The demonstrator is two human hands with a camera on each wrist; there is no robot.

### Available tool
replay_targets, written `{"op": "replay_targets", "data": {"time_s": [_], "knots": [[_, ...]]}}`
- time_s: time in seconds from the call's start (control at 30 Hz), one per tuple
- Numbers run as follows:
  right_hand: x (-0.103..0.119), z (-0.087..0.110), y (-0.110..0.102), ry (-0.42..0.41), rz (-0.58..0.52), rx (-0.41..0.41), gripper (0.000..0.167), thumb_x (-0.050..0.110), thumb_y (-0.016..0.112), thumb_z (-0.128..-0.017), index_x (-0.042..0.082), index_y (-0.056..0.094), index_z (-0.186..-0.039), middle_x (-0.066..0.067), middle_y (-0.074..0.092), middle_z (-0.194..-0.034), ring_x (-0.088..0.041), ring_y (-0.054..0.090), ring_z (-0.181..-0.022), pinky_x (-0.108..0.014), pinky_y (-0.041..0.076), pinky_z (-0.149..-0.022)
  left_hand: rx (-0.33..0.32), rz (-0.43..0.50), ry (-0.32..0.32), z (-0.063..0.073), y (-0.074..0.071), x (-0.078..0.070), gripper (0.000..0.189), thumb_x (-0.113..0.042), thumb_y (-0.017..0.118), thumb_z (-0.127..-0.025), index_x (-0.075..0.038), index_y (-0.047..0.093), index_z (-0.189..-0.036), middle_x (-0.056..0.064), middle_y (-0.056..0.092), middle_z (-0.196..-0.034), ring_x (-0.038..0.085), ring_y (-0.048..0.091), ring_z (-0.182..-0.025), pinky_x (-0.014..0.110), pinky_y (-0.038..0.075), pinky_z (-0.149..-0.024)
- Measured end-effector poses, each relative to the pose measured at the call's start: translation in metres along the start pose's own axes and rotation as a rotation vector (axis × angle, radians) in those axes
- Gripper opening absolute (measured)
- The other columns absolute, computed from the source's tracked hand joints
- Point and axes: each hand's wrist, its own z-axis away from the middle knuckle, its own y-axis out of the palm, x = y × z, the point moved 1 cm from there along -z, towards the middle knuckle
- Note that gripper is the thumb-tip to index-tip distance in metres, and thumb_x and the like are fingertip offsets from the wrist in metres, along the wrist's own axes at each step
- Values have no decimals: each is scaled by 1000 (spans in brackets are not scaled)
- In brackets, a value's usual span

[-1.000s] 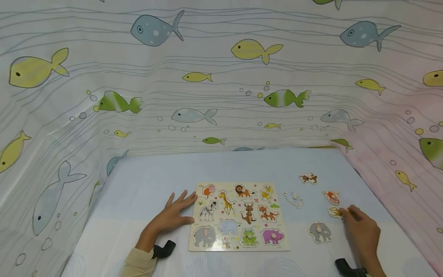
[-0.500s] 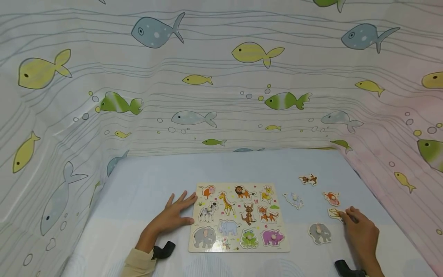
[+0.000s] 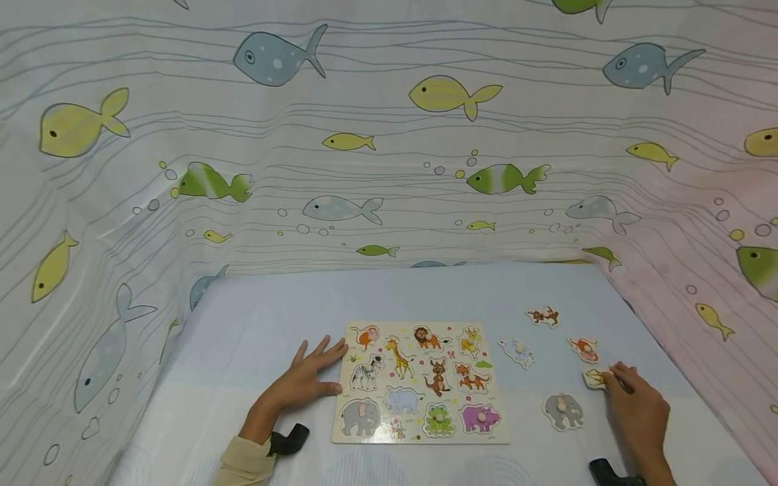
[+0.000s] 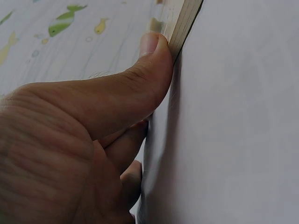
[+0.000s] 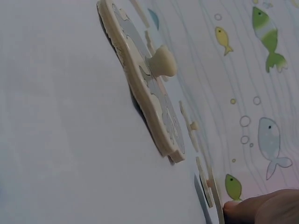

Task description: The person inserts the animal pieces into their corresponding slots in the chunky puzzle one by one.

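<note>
A wooden animal puzzle board lies flat on the table. My left hand is spread beside it, thumb and fingertips touching its left edge; in the left wrist view the thumb presses the board's side. At the right, my right hand pinches a yellow animal puzzle piece, partly hidden by the fingers. The right wrist view catches only a bit of that hand, at the lower corner. Close by lies a grey elephant piece with a round knob.
Right of the board lie a red-orange animal piece, a brown piece and a pale blue-grey piece. The board holds a knobbed frog and hippo. A fish-patterned cloth hangs behind the table.
The yellow piece has shifted slightly right with my right hand and now looks tilted. My left hand keeps its place at the board's edge.
</note>
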Motion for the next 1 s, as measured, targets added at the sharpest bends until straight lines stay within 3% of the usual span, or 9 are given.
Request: {"op": "replay_targets", "data": {"time_s": [0.23, 0.3, 0.37, 0.43, 0.47, 0.53, 0.7, 0.83, 1.0], "knots": [[9, 2, -3, -34, -22, 38, 32, 14, 65, -97, -2, 68, -123, -18, 64, -132, -40, 55, -131, -53, 43, -109, 1, 7, 5, -1, 1, -2, 86, -35, 80, -79, -16, 42, -153, 3, 33, -162, 34, 10, -156, 59, -16, -123], [15, 1, -4, -66, -27, 56, 32, 18, 64, -98, 1, 69, -124, -14, 65, -132, -34, 56, -131, -34, 45, -113, -2, 2, 6, -1, 0, -2, 85, -35, 80, -79, -16, 42, -153, 3, 33, -162, 33, 10, -156, 59, -16, -123], [22, 2, -5, -119, -45, 72, 32, 20, 65, -97, 3, 70, -124, -15, 66, -131, -12, 56, -131, -11, 42, -107, -4, 1, 9, -1, 0, -2, 86, -35, 80, -79, -15, 42, -153, 3, 33, -162, 34, 11, -156, 59, -16, -123], [29, 2, -6, -176, -53, 88, 31, 21, 66, -97, 4, 71, -123, -15, 67, -129, 15, 48, -122, 6, 33, -93, -4, 4, 8, -1, 0, -2, 86, -34, 80, -78, -16, 42, -153, 3, 33, -162, 34, 10, -156, 59, -16, -123], [33, 2, -6, -210, -65, 97, 31, 20, 66, -97, 3, 71, -122, -15, 67, -128, 25, 42, -115, 10, 27, -86, -3, 3, 6, -1, 1, -1, 86, -34, 80, -78, -16, 42, -153, 2, 33, -162, 33, 10, -156, 59, -16, -123], [41, 3, -5, -280, -110, 119, 30, 18, 67, -97, 1, 71, -120, -18, 68, -126, 35, 32, -103, 12, 29, -82, -3, 7, 4, -1, 1, -1, 86, -34, 80, -78, -16, 42, -153, 2, 33, -162, 33, 10, -156, 58, -16, -123], [65, 6, 2, -411, -224, 190, 26, 9, 66, -96, -4, 71, -119, -21, 68, -126, 33, 38, -110, 8, 39, -83, -3, -1, 4, -1, 2, 0, 86, -34, 80, -78, -15, 42, -153, 2, 33, -162, 33, 10, -156, 58, -16, -123], [87, 8, 10, -525, -262, 224, 26, 2, 68, -93, -4, 71, -118, -21, 68, -125, 30, 43, -111, 6, 43, -79, -6, 1, 11, 0, 1, -1, 85, -33, 80, -79, -15, 42, -152, 3, 33, -162, 34, 11, -156, 59, -16, -123], [114, 13, 25, -630, -313, 321, 28, 2, 68, -93, -3, 70, -120, -19, 68, -128, 25, 46, -117, 4, 45, -82, -4, 4, 15, 0, 1, -3, 85, -32, 80, -79, -14, 42, -152, 3, 33, -162, 34, 11, -156, 59, -16, -123]]}}
